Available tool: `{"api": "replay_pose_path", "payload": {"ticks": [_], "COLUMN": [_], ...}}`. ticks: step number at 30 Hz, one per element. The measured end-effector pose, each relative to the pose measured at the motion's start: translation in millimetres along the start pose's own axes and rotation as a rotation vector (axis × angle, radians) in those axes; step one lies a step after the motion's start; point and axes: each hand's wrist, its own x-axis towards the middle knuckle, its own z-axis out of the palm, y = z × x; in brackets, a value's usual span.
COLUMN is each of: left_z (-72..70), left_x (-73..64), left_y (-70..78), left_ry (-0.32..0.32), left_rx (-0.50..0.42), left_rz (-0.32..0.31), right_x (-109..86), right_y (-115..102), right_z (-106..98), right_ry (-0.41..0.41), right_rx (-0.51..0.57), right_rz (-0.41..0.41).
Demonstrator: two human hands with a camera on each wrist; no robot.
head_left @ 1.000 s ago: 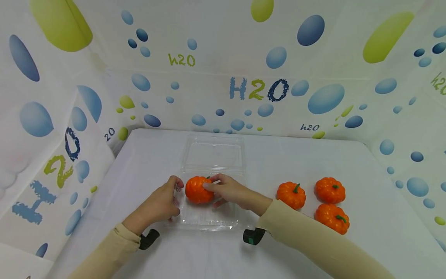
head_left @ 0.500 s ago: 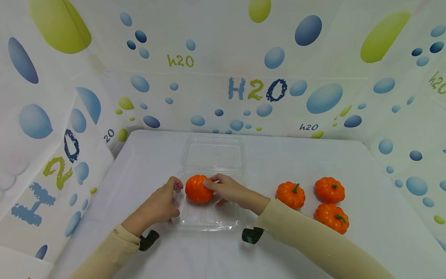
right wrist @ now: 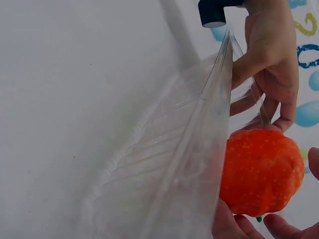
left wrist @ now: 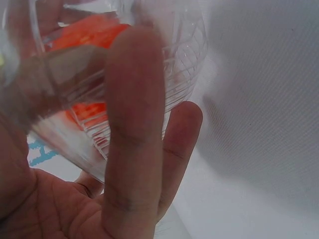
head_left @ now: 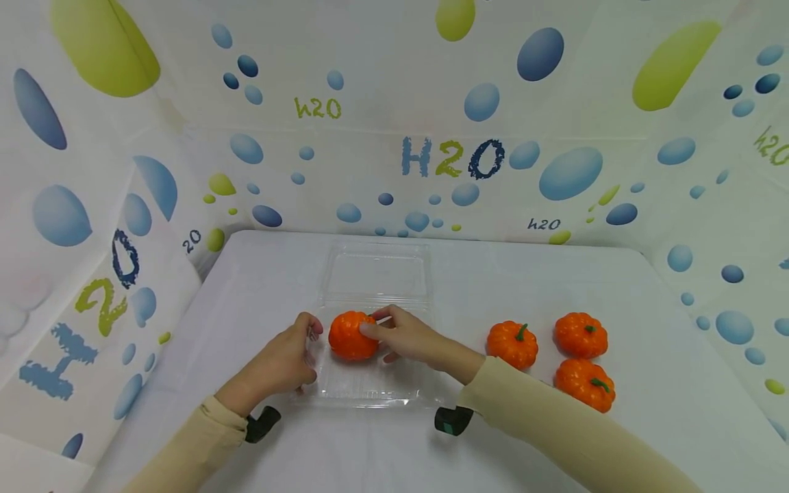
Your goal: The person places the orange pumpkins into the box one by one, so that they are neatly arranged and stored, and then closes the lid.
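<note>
A small orange pumpkin [head_left: 351,337] is over the base of a clear plastic clamshell container [head_left: 370,387], toward its left side. My right hand [head_left: 411,337] pinches the pumpkin from the right, thumb on its near face and fingers behind. In the right wrist view, the pumpkin [right wrist: 261,172] shows beyond the see-through wall, its green stem tip low between the fingertips. My left hand [head_left: 282,357] grips the container's left side; in the left wrist view, fingers [left wrist: 134,129] lie along the ribbed plastic wall [left wrist: 182,64], with orange showing through it.
The container's lid [head_left: 376,274] lies folded back toward the rear wall. Three more pumpkins are grouped on the right: one nearer the container [head_left: 513,344], a rear pumpkin [head_left: 581,335] and a front pumpkin [head_left: 585,385]. A white cloth [head_left: 493,281] covers the table.
The pumpkin has turned slightly in my right hand, with its stem less visible than a second ago. My right forearm has shifted a touch to the right; my left hand keeps its place.
</note>
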Motion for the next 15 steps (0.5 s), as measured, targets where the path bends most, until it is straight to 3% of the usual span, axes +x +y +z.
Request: {"api": "replay_pose_path", "payload": {"ticks": [8, 15], "left_z": [0.0, 0.5], "left_x": [1.1, 1.0], "left_y": [-2.1, -0.8], "left_ry": [0.001, -0.002], "left_rx": [0.0, 0.0], "left_rz": [-0.002, -0.008], "right_x": [-6.6, -19.4], "right_y": [5, 1], "right_z": [0, -1], "right_ry": [-0.029, 0.011], "right_rx": [-0.166, -0.361], "right_rz": [-0.052, -0.145]}}
